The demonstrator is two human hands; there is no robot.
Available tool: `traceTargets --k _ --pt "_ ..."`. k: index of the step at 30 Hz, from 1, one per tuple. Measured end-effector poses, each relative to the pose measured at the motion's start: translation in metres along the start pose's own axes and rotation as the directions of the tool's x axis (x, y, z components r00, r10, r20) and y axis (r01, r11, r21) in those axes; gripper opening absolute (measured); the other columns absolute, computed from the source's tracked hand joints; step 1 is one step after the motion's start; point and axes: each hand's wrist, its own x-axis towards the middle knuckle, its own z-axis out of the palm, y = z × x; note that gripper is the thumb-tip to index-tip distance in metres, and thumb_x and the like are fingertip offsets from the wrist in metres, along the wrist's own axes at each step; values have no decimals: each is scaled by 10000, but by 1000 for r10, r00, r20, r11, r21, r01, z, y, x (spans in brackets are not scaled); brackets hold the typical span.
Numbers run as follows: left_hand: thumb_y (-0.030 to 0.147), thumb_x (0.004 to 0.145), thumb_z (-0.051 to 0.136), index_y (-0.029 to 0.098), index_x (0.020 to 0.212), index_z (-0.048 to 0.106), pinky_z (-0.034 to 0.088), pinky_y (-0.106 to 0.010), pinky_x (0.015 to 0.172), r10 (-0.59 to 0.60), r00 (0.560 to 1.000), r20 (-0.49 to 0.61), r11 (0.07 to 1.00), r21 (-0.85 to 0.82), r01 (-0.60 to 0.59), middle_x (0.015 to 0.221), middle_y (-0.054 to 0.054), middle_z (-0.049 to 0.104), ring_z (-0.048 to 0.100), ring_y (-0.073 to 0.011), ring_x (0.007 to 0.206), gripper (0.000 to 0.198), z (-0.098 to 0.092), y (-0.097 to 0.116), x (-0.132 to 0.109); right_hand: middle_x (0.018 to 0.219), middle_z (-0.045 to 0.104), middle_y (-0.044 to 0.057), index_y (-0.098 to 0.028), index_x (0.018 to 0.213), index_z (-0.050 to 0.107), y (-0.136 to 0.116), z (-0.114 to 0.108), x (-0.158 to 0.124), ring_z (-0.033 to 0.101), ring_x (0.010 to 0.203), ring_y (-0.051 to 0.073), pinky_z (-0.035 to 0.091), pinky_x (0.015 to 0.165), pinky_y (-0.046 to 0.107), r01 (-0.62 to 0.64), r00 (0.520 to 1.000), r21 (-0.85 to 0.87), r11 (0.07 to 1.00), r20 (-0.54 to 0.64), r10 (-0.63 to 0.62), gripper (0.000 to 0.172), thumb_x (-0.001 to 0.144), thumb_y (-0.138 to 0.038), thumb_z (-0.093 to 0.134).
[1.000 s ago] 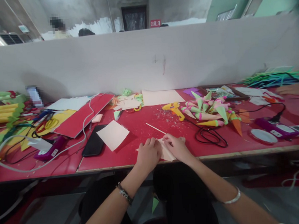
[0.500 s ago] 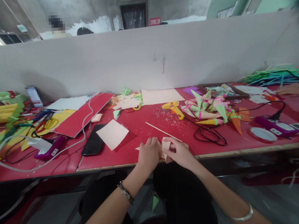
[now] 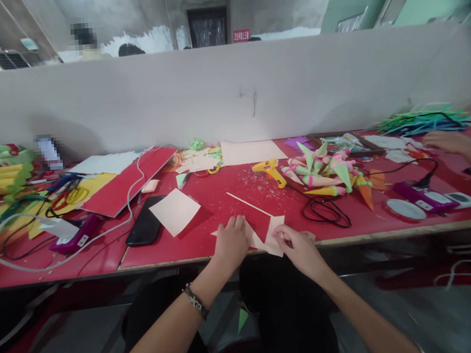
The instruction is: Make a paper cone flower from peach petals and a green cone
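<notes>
A pale peach sheet of paper (image 3: 272, 233) lies at the near edge of the red table (image 3: 221, 199), partly folded. My left hand (image 3: 232, 243) presses its left part flat, fingers together on the paper. My right hand (image 3: 299, 244) pinches the paper's right flap, which is lifted and opened outward. A thin wooden stick (image 3: 247, 203) lies just beyond the paper.
A second peach square (image 3: 176, 211) rests on a black phone (image 3: 144, 227) to the left. A yellow glue gun (image 3: 271, 169), a pile of coloured paper cones (image 3: 328, 174) and black cables (image 3: 322, 213) lie to the right. Another person's hand (image 3: 448, 141) is at far right.
My right hand has moved right and nearer me, pulling the paper's flap open. The left hand has stayed pressing on the paper.
</notes>
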Motion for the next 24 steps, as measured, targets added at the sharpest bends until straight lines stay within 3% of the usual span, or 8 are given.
traceTargets --k 4,7,9,12,18,20,22,24 --pt "185 820 373 72 1242 384 425 -365 712 -1 1000 9 1000 -12 1 1210 -148 462 437 -243 1009 437 -1 0 0 566 593 -34 -224 768 553 17 -4 -9 556 568 152 282 793 369 11 1000 -27 1000 -25 -12 163 774 -225 391" --pt "193 819 373 59 1241 380 422 -372 714 1 1000 7 1000 -16 0 1187 -153 471 442 -247 999 442 -2 -1 0 591 577 -6 -210 766 537 26 -12 -13 533 556 159 354 656 297 41 999 33 999 -34 -39 158 773 -248 384" --pt "204 820 373 57 1236 385 416 -373 727 2 1000 1 1000 -26 -2 1164 -153 481 445 -247 990 442 -2 -2 -1 637 578 14 -203 786 520 27 -21 -12 521 564 159 365 567 263 60 998 111 992 -26 -57 184 799 -292 359" --pt "216 822 362 67 1227 396 399 -377 776 24 999 -27 997 -75 -26 1160 -146 476 434 -243 1002 433 0 -7 -3 732 589 31 -203 850 514 19 -33 0 536 639 159 392 579 253 121 993 192 974 -23 -119 217 822 -331 341" --pt "354 817 383 171 1247 380 357 -368 887 86 994 -73 926 -362 -107 1152 -96 454 418 -216 1024 468 10 -31 -8 686 526 -14 -200 794 463 -19 -27 71 526 633 131 404 581 236 240 968 394 887 -33 -247 89 751 -277 450" --pt "393 796 418 202 1262 365 340 -378 914 63 996 -60 902 -425 -82 1193 -91 428 400 -228 1058 506 14 -36 -9 638 486 -40 -195 704 419 -36 -15 105 495 543 101 396 529 220 186 977 522 832 -7 -214 91 723 -252 487" --pt "422 773 453 204 1290 328 314 -403 941 15 999 -36 892 -451 -30 1245 -100 397 363 -258 1111 575 15 -36 -9 603 466 -61 -190 699 416 -53 -1 140 439 433 73 376 458 212 162 980 546 822 10 -200 83 737 -229 480" --pt "437 761 470 189 1310 299 290 -428 960 -24 1000 2 882 -472 22 1259 -115 397 333 -284 1149 626 16 -36 -10 625 490 -56 -172 718 452 -71 15 176 454 447 63 395 479 208 148 983 557 817 11 -186 49 739 -172 496"
